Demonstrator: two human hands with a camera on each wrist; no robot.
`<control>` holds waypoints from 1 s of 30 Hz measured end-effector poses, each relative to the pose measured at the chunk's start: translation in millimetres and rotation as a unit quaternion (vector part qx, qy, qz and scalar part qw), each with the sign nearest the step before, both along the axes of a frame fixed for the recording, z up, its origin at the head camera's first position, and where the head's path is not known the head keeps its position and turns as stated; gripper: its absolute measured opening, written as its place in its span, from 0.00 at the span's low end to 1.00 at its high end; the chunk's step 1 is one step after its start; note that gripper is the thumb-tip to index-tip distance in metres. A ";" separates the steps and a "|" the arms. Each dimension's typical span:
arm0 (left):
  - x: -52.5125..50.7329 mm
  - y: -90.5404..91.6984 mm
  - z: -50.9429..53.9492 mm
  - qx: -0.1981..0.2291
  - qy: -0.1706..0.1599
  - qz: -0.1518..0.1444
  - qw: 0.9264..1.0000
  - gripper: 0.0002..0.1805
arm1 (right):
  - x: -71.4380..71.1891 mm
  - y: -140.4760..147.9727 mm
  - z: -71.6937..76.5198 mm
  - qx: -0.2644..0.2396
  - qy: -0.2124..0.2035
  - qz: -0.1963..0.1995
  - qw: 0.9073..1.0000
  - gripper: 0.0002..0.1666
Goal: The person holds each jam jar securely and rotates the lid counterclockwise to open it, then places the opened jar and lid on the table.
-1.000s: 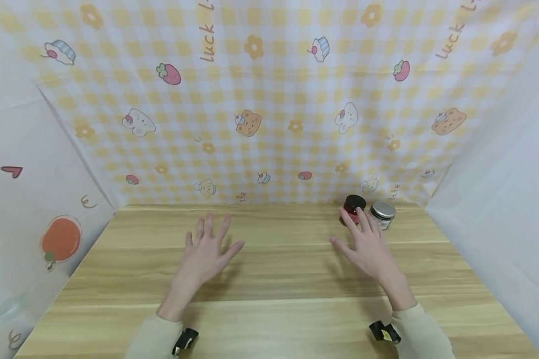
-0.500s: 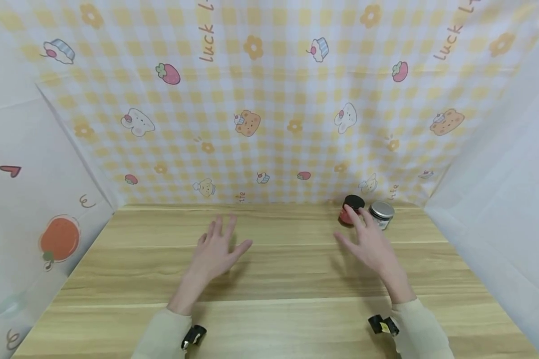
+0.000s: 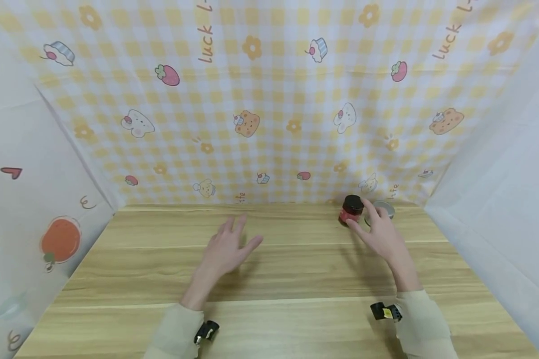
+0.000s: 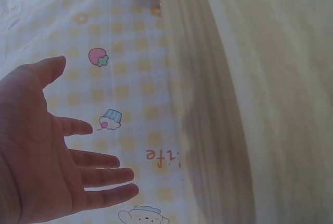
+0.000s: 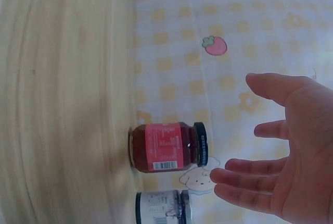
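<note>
A jar of red contents with a black lid (image 3: 352, 212) stands upright near the back of a wooden table (image 3: 296, 271), at 2 o'clock from the tabletop's middle. Just beside it, at 3 o'clock, a silver-lidded jar (image 3: 387, 208) with a pale label (image 5: 158, 207) sits partly hidden in the head view. At the red jar's 4 o'clock hovers a person's right hand (image 3: 382, 237), fingers spread and grasping nothing; whether the thumb touches the glass cannot be told. The left hand (image 3: 226, 250), well apart between 8 and 9 o'clock, hangs above the wood, released, thumb held wide. Pale sleeves (image 3: 424, 324) cover both forearms, a small black device (image 3: 386, 312) at each wrist. At 12 o'clock hangs a yellow-and-white checked cloth (image 3: 274, 89) printed with strawberries, cupcakes and bears; white sheets (image 3: 494, 214) flank the table at 9 and 3.
</note>
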State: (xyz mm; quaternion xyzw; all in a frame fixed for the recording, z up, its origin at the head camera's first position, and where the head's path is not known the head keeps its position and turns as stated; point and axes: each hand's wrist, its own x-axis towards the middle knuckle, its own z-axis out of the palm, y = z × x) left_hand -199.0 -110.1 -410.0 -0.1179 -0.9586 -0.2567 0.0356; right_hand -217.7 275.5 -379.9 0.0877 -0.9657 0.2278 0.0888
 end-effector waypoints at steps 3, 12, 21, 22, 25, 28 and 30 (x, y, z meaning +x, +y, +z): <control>-0.9 5.0 1.1 0.011 -0.003 -0.005 1.000 0.49 | -3.0 3.9 -0.1 -0.004 -0.009 -0.010 1.000 0.50; -2.0 17.9 2.3 0.028 -0.014 -0.012 0.999 0.48 | -14.9 10.5 -2.0 0.004 -0.005 -0.015 1.000 0.48; -4.8 30.1 2.1 0.035 -0.024 -0.016 0.999 0.47 | -32.2 19.2 -2.1 0.010 -0.021 -0.017 1.000 0.49; -4.9 31.6 2.0 0.035 -0.027 -0.016 0.999 0.47 | -34.2 19.7 -2.5 0.014 -0.025 -0.017 0.999 0.50; -5.4 36.5 0.4 0.040 -0.032 -0.020 0.999 0.47 | -39.9 20.6 -3.2 0.026 -0.030 -0.015 0.999 0.50; -6.5 42.0 -1.4 0.042 -0.036 -0.024 0.998 0.46 | -45.5 21.8 -3.5 0.033 -0.037 -0.015 0.999 0.51; -7.6 46.1 -2.6 0.043 -0.037 -0.027 0.998 0.46 | -48.3 22.2 -2.7 0.035 -0.044 -0.015 0.998 0.52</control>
